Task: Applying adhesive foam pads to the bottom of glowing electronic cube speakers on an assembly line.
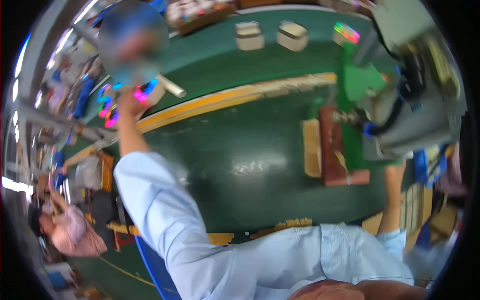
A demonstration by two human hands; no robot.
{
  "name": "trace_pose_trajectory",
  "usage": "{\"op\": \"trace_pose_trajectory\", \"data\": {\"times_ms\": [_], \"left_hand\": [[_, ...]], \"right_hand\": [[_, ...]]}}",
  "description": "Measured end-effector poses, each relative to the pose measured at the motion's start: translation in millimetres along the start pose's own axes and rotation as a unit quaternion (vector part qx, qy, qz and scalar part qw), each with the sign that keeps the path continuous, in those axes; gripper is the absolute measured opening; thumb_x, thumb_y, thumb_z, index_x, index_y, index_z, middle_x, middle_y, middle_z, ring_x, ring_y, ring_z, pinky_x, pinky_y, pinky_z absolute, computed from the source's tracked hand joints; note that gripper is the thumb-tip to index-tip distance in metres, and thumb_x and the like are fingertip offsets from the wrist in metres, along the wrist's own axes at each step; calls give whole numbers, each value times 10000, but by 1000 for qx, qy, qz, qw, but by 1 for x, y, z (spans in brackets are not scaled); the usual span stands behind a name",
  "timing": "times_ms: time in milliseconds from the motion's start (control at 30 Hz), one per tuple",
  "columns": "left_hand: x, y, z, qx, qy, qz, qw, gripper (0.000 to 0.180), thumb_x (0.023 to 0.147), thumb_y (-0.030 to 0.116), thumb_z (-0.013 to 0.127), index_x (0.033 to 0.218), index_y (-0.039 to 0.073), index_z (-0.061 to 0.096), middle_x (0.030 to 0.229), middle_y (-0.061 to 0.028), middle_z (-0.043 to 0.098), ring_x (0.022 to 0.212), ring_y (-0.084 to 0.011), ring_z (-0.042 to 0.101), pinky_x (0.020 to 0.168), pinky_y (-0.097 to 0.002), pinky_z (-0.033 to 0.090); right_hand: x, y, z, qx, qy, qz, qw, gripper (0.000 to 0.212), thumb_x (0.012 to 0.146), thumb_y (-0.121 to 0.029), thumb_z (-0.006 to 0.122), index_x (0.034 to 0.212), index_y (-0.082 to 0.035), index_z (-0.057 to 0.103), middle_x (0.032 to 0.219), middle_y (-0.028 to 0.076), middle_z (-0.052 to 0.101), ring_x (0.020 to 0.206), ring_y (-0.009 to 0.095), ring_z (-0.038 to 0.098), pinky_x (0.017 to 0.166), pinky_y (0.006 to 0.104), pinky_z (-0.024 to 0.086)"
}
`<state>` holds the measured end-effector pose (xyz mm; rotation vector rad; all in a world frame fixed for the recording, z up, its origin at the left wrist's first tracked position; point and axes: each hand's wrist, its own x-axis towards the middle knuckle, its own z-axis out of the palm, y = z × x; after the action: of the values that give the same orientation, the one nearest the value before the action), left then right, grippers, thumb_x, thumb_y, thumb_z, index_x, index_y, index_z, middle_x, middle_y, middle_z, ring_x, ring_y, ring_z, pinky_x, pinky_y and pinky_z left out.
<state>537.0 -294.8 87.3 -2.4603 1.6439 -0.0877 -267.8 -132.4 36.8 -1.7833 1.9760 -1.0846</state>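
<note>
My left arm stretches to the far left, across the yellow-edged strip. At its end my left hand point(131, 101) is beside a pale box-shaped piece point(157, 94) with a glowing pink and blue rim. Another glowing, multicoloured piece point(106, 106) lies just left of that hand. Blur smears its fingers, so I cannot see whether they grip anything. On the right, my right forearm point(393, 192) reaches up beside a grey and green bench machine point(415, 120). The machine hides the fingers of my right hand. A reddish-brown metal bracket point(330, 150) stands at the machine's front.
Two pale boxes with dark bands, a left one point(249, 36) and a right one point(292, 36), stand on the green belt with a rainbow-lit piece point(346, 33). A white tube point(171, 86) lies near my left hand. A co-worker point(137, 42) is opposite; another person point(75, 232) sits left.
</note>
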Motion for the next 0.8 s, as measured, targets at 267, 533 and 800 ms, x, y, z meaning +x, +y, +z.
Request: {"op": "trace_pose_trajectory", "data": {"times_ms": [267, 533, 800], "left_hand": [[-40, -31, 23, -50, 250, 33, 966, 845, 569, 356, 945, 1259, -2, 615, 1214, -237, 661, 1096, -381, 642, 952, -453, 501], [-244, 84, 46, -547, 190, 28, 815, 582, 796, 212, 827, 1291, 4, 600, 1175, -117, 654, 1000, -223, 644, 891, -384, 542], [-449, 284, 51, -744, 21, 150, 651, 785, 703, 99, 718, 1429, -10, 441, 1306, -128, 569, 1198, -239, 572, 1057, -370, 447]], "right_hand": [[-28, -53, 17, 180, 40, -16, 983, 555, 843, -187, 774, 1325, -9, 565, 1206, 110, 618, 1014, 192, 622, 933, 300, 487], [-77, -17, 3, -37, -145, -88, 985, 654, 805, -286, 792, 1355, -44, 535, 1406, 212, 514, 1327, 404, 460, 1094, 454, 404], [-89, -7, 19, -38, -117, -192, 974, 561, 822, -319, 765, 1285, -57, 589, 1385, 197, 532, 1313, 389, 471, 1101, 466, 385]]}}
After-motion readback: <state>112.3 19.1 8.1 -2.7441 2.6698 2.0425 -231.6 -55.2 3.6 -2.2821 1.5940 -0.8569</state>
